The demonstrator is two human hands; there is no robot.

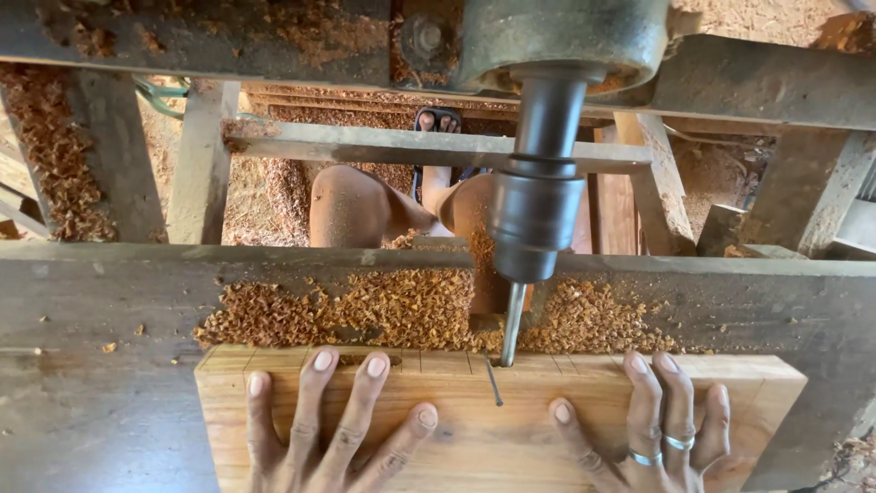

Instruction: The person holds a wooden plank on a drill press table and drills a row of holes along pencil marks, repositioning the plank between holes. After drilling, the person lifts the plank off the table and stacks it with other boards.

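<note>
Wooden board [493,429] lies flat on the grey machine table [100,365], its far edge under the drill bit [513,324] of a horizontal boring machine's chuck [534,224]. Left hand [333,434] and right hand [652,429] press palms down, fingers spread, gripping nothing, one either side of the bit, apparently to steady the board while keeping clear. Wood shavings [365,310] heaped just beyond. Mortise slot [370,360] visible near left fingertips.
</note>
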